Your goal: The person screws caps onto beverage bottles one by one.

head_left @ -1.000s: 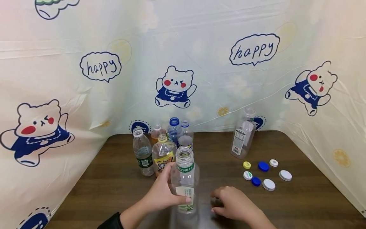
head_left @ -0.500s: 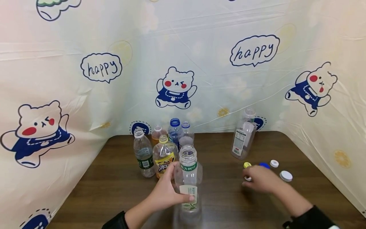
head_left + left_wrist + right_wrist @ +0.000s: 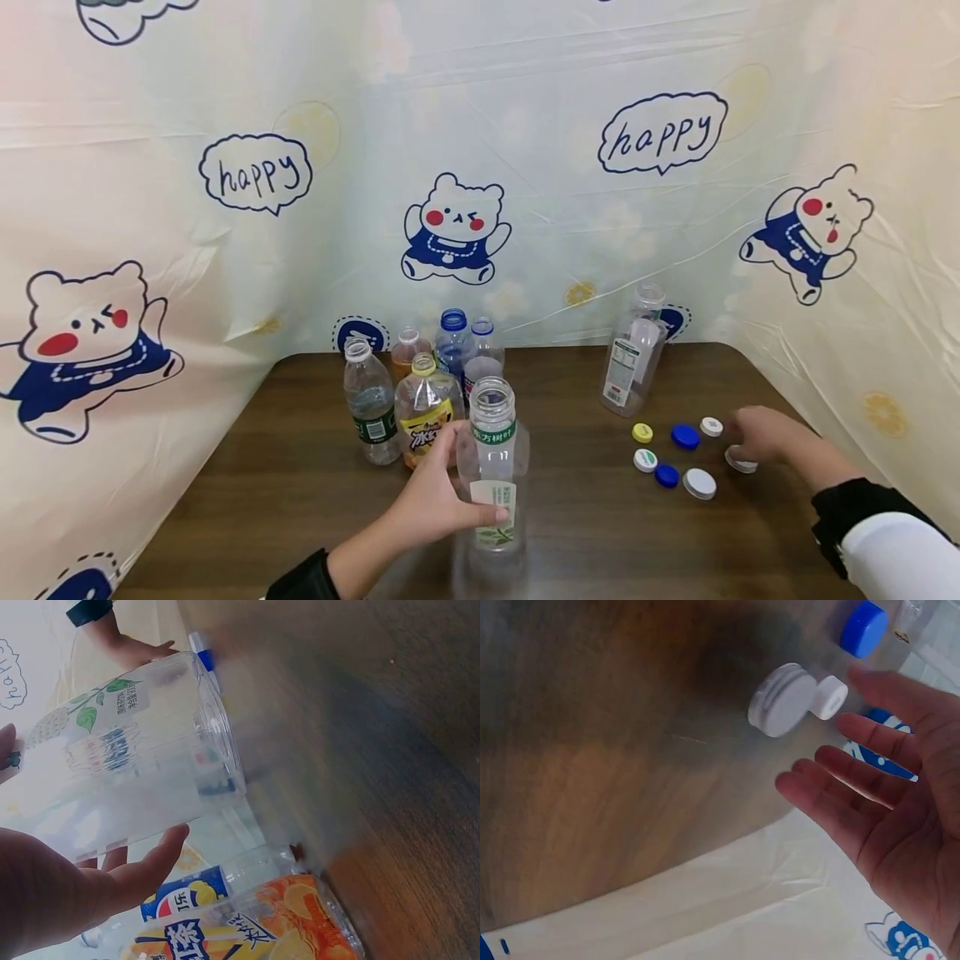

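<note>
My left hand (image 3: 438, 500) grips an uncapped clear plastic bottle (image 3: 493, 450) with a green neck band and a pale leaf-printed label, upright near the table's front. In the left wrist view, the thumb and fingers lie around its clear body (image 3: 150, 757). My right hand (image 3: 772, 437) hovers at the far-right large white bottle cap (image 3: 742, 462), partly covering it in the head view. The right wrist view shows that white cap (image 3: 784, 701) lying just off the fingertips, the fingers spread and nothing between them. A smaller white cap (image 3: 829, 697) lies beside it.
Several uncapped bottles cluster at left, among them an iced tea bottle (image 3: 427, 417) and a green-labelled bottle (image 3: 372, 408). Another clear bottle (image 3: 633, 358) stands at back right. Nearby lie a yellow cap (image 3: 642, 432), blue cap (image 3: 685, 436) and white cap (image 3: 700, 483).
My right hand has gone from beside the held bottle, across the left-hand caps, to the far-right white cap. The left hand keeps its grip on the bottle, nearly in place.
</note>
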